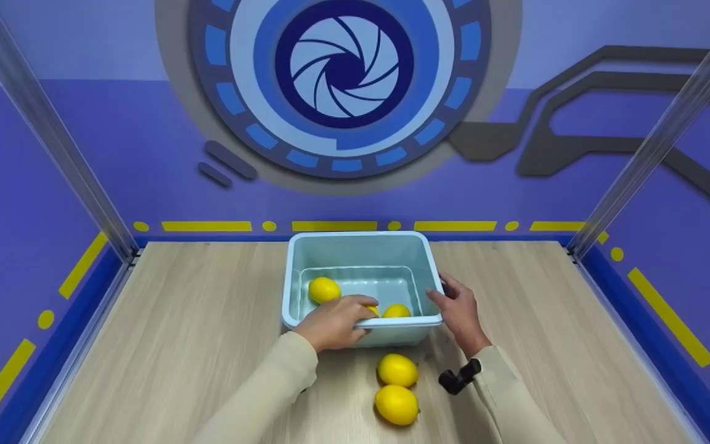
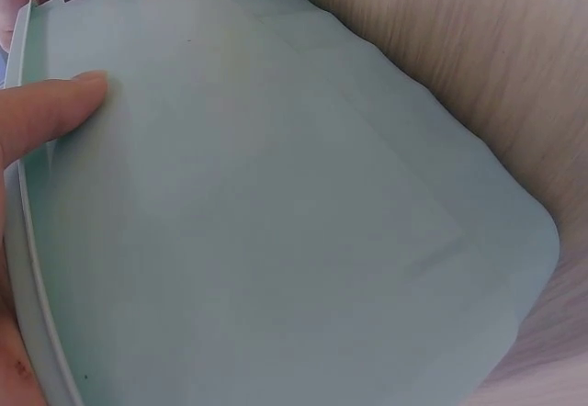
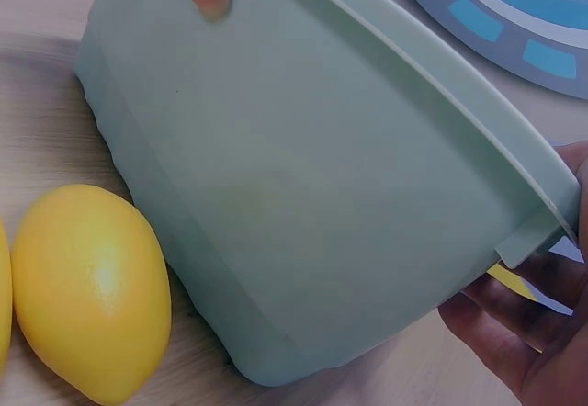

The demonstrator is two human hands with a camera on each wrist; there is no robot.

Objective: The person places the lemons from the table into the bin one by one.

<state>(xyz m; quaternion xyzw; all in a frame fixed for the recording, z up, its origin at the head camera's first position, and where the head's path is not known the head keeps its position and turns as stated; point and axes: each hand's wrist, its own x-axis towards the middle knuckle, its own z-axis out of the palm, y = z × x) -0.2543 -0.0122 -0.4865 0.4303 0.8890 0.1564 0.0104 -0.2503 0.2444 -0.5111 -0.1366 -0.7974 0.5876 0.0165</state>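
A pale blue-green plastic bin (image 1: 361,335) stands toward the back of the wooden table. My left hand (image 1: 339,320) grips its front rim, fingers over the inside and thumb (image 2: 78,98) pressed against the outer front wall. At the right rim, my right hand (image 1: 461,311) holds on with the thumb over the edge and the fingers outside, below the lip. Inside the bin lie a yellow lemon (image 1: 324,290) at the left, another lemon (image 1: 397,311) near the front wall, and a third partly hidden by my left fingers.
Two more lemons lie on the table in front of the bin, a nearer lemon (image 1: 397,405) and a farther lemon (image 1: 397,370), close together. A blue patterned wall (image 1: 145,154) rises behind the table (image 1: 207,296). A black device (image 1: 460,376) sits at my right wrist.
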